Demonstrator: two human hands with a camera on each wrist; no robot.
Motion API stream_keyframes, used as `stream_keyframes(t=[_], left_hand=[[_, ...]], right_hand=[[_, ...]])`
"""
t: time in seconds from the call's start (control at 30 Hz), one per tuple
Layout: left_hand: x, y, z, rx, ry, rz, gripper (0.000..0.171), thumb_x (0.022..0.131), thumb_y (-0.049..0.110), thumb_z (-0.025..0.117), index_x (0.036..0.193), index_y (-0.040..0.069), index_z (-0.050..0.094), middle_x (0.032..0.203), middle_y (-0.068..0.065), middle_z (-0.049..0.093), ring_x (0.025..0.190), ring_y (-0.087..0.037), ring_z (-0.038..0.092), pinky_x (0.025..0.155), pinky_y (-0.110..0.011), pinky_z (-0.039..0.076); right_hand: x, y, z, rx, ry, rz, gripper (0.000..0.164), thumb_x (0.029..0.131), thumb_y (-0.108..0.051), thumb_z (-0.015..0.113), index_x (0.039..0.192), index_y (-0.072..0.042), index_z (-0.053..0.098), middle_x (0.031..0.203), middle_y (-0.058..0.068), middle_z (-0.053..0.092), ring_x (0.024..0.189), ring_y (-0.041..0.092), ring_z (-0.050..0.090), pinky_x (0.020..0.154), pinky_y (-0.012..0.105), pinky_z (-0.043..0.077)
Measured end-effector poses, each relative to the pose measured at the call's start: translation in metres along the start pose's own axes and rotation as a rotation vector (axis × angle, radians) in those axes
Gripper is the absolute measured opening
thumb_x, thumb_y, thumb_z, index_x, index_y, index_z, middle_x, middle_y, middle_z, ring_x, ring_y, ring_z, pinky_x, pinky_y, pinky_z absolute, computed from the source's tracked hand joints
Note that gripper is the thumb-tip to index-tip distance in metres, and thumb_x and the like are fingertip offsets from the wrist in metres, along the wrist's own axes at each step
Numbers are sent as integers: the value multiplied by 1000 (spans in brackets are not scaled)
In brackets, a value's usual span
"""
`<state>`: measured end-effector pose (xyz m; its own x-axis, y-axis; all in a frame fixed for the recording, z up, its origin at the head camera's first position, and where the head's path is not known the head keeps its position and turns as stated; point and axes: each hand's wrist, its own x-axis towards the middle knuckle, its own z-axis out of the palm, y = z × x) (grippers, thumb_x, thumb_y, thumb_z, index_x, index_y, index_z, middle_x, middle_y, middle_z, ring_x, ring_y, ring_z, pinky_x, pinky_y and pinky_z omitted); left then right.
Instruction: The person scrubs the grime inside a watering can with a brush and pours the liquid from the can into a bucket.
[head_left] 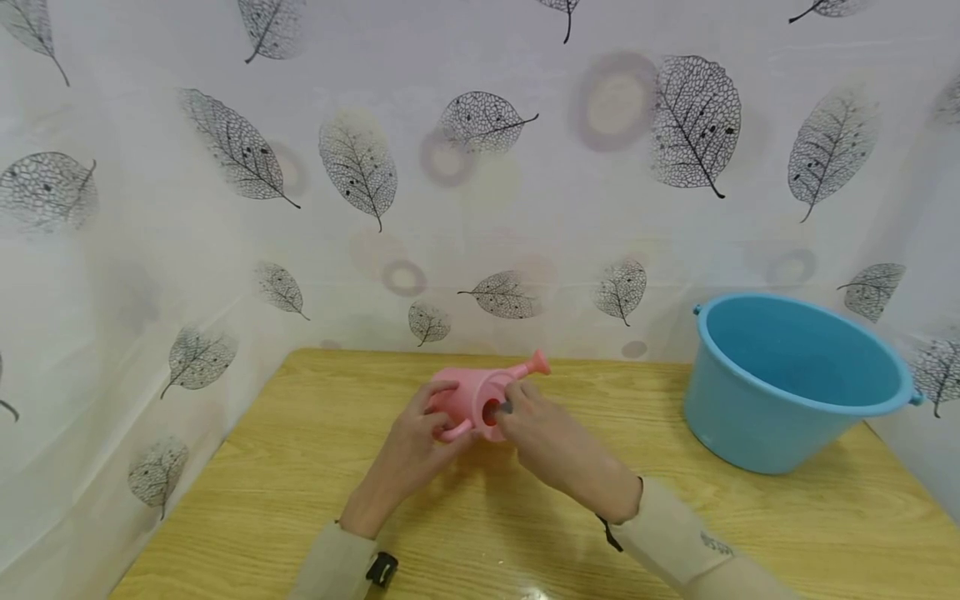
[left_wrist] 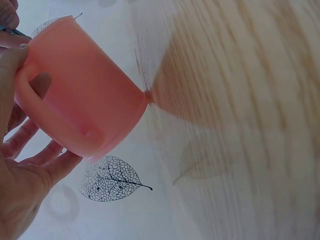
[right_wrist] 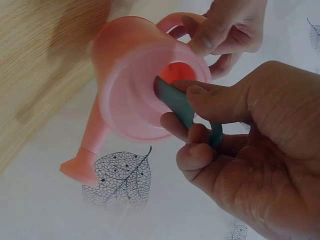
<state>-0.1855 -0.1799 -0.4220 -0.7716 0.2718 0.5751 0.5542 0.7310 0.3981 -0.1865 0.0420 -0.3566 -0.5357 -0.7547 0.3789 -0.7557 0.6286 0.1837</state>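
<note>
A pink watering can (head_left: 467, 385) is tipped above the wooden table, its open top turned toward me and its spout pointing away to the right. My left hand (head_left: 414, 440) grips it around the handle (left_wrist: 50, 117), with fingers against its side. Between thumb and fingers, my right hand (head_left: 551, 442) pinches a small, flat, dark teal piece (right_wrist: 175, 102) with a curved loop at its lower end. The tip of this piece overlaps the round opening (right_wrist: 176, 71) in the can's top in the right wrist view. Its exact kind I cannot tell.
A large blue tub (head_left: 757, 425) with side knobs stands at the table's right. Behind and beside the wooden table (head_left: 300, 475) hangs a white leaf-patterned cloth (head_left: 555, 225), close to the table's far edge.
</note>
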Motion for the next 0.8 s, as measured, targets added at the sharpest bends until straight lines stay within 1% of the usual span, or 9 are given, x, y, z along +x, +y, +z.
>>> stream_keyframes(t=[0.1, 0.23, 0.4, 0.47, 0.57, 0.7, 0.8], left_hand=[[0, 0, 0, 4, 12, 11, 24, 86, 21, 84, 71, 7, 70, 137, -11, 59, 122, -29, 66, 103, -41, 58], [0, -1, 0, 14, 9, 13, 25, 86, 22, 84, 71, 8, 70, 137, -11, 59, 122, -30, 66, 103, -41, 57], [0, -1, 1, 20, 2, 10, 29, 86, 24, 84, 68, 8, 68, 138, -11, 59, 120, -29, 67, 103, -40, 58], [1, 0, 1, 18, 3, 7, 29, 86, 24, 84, 68, 8, 68, 138, -11, 59, 120, -28, 67, 103, -40, 58], [2, 0, 1, 12, 3, 2, 26, 87, 22, 84, 70, 7, 69, 137, -11, 59, 120, -28, 67, 104, -39, 57], [2, 1, 1, 8, 2, 1, 26, 87, 21, 83, 70, 8, 69, 137, -12, 59, 121, -28, 66, 104, -39, 57], [2, 0, 0, 9, 3, 1, 27, 88, 21, 83, 69, 7, 69, 138, -12, 59, 122, -28, 66, 103, -38, 58]], right_hand=[[0, 1, 5, -24, 17, -11, 22, 69, 8, 77, 83, -6, 68, 96, 10, 61, 89, 23, 57, 72, 27, 56], [0, 2, 11, -49, 37, -13, 21, 68, 7, 78, 82, -6, 69, 96, 9, 59, 89, 22, 56, 73, 27, 57], [1, 2, 18, -148, 60, -33, 17, 72, 1, 79, 85, -7, 71, 97, 8, 58, 86, 20, 54, 74, 26, 58], [2, 2, 21, -205, 73, -46, 16, 74, -3, 80, 87, -8, 72, 99, 8, 58, 86, 20, 54, 72, 23, 59], [1, -1, 23, -285, 86, -55, 16, 75, -5, 79, 89, -9, 72, 101, 8, 57, 90, 18, 54, 62, 17, 58], [1, -5, 23, -350, 81, -44, 19, 74, -8, 80, 92, -11, 73, 100, 8, 54, 93, 17, 54, 51, 15, 54], [1, -8, 20, -383, 74, -43, 24, 72, -16, 84, 93, -10, 73, 100, 8, 53, 93, 18, 54, 52, 15, 54]])
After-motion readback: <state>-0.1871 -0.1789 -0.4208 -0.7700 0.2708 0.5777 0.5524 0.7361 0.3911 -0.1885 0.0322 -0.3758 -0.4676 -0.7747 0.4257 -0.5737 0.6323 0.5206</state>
